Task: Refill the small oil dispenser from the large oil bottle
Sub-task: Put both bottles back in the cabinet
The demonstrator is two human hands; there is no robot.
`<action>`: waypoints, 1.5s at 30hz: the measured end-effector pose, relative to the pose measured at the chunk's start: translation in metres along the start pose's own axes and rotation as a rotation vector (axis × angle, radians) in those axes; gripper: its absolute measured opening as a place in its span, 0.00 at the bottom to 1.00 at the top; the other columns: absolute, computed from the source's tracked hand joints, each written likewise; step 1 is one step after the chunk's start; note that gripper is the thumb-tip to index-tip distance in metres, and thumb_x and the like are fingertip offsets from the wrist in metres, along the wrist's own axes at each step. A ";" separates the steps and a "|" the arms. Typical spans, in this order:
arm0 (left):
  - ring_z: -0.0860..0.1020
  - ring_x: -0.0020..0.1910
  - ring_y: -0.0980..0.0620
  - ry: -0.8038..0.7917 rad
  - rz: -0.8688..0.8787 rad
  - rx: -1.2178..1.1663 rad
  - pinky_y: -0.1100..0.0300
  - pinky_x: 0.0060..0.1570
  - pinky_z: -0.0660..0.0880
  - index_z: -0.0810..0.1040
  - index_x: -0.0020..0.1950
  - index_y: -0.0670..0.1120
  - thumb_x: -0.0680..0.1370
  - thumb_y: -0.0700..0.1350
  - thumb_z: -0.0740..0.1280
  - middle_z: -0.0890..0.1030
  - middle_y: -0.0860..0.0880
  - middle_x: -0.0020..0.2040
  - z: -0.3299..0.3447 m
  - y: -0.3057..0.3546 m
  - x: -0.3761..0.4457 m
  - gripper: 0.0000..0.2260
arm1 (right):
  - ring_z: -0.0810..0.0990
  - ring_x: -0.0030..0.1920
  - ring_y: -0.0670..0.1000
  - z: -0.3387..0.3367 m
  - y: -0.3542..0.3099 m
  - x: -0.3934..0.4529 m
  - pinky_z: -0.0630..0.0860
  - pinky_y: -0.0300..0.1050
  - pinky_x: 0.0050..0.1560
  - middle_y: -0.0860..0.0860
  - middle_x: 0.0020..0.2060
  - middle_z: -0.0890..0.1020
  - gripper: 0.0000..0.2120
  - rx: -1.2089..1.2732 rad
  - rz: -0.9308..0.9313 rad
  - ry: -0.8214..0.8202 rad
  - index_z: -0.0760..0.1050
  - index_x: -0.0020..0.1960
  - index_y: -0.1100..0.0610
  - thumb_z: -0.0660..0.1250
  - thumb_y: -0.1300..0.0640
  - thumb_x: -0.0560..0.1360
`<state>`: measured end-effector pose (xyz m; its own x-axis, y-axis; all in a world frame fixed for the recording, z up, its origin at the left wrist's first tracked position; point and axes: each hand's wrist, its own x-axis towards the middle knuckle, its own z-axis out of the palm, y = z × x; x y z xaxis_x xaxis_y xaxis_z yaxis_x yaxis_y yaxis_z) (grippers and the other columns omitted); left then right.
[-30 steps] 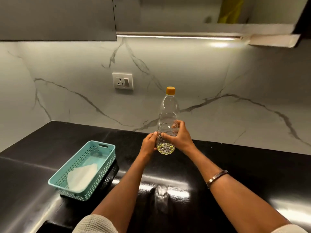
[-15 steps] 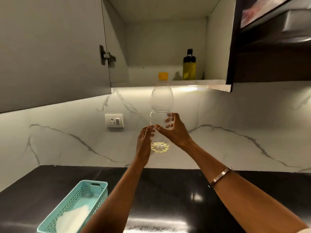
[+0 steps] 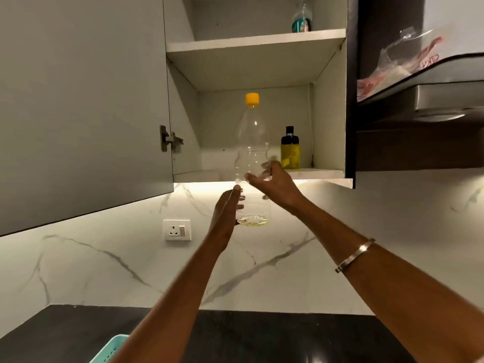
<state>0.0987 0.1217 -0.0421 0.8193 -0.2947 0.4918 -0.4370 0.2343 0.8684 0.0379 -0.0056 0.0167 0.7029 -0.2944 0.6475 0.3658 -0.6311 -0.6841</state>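
Marble-veined white wall (image 3: pixel 104 271) ran behind a black tabletop (image 3: pixel 262 336), lit by a strip light under the wall cabinet (image 3: pixel 78 100). Cabinet stood open, door hinge (image 3: pixel 169 138) visible at the left edge of the opening. Both hands were raised up in front of the lower shelf (image 3: pixel 314 174). Large oil bottle (image 3: pixel 252 153), clear plastic with an orange cap (image 3: pixel 252 98), was upright between the hands, almost empty, only a thin yellow layer of oil at its base. Left hand (image 3: pixel 226 208) was on the bottle's lower left side, fingers mostly straight and lying against the plastic, thumb up near the waist of the bottle. Right hand (image 3: pixel 272 179) was on the right side higher up, fingers curled round the back of the bottle and seen through the plastic, thumb at the front. Bottle's base was below shelf level, its upper half in front of the cabinet opening. Small oil dispenser (image 3: pixel 290 149), dark cap and yellow contents, stood on the lower shelf just right of the bottle, near the right hand's fingertips; contact could not be told. Another bottle (image 3: pixel 302 20) sat on the upper shelf (image 3: pixel 248 44). Metal bangle (image 3: pixel 355 255) was on the right forearm. Wall socket (image 3: pixel 177 230) was left of the left hand. Corner of a teal basket (image 3: pixel 110 348) showed at the bottom edge. Chimney hood (image 3: pixel 432 106) with a plastic packet (image 3: pixel 408 56) on top was at the right.
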 end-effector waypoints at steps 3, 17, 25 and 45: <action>0.79 0.49 0.52 0.009 0.085 0.089 0.54 0.51 0.75 0.76 0.61 0.48 0.81 0.58 0.58 0.81 0.50 0.54 -0.002 0.014 0.015 0.17 | 0.78 0.49 0.47 -0.003 -0.014 0.016 0.81 0.52 0.49 0.48 0.47 0.75 0.32 0.034 0.007 -0.006 0.64 0.67 0.59 0.71 0.43 0.72; 0.76 0.58 0.52 -0.029 0.232 0.273 0.56 0.58 0.75 0.67 0.71 0.49 0.75 0.60 0.68 0.74 0.52 0.61 0.003 0.069 0.082 0.28 | 0.76 0.56 0.54 -0.020 -0.050 0.107 0.79 0.51 0.48 0.55 0.62 0.72 0.32 0.053 -0.002 -0.061 0.62 0.67 0.58 0.66 0.39 0.73; 0.77 0.58 0.50 -0.080 0.150 0.330 0.58 0.52 0.75 0.66 0.72 0.47 0.75 0.58 0.69 0.75 0.48 0.63 0.011 0.062 0.123 0.30 | 0.75 0.57 0.54 -0.017 -0.022 0.142 0.79 0.50 0.48 0.54 0.62 0.71 0.33 0.055 0.070 -0.090 0.62 0.67 0.57 0.67 0.39 0.72; 0.76 0.46 0.46 -0.024 -0.075 0.812 0.53 0.50 0.78 0.72 0.53 0.40 0.77 0.47 0.69 0.76 0.43 0.49 0.031 0.057 0.196 0.12 | 0.77 0.57 0.56 0.007 0.033 0.191 0.73 0.44 0.51 0.59 0.62 0.75 0.32 -0.379 0.127 -0.135 0.64 0.70 0.64 0.69 0.46 0.75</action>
<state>0.2226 0.0488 0.1054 0.8531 -0.3045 0.4236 -0.5213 -0.5286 0.6699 0.1887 -0.0772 0.1156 0.8108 -0.3063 0.4987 0.0384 -0.8224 -0.5676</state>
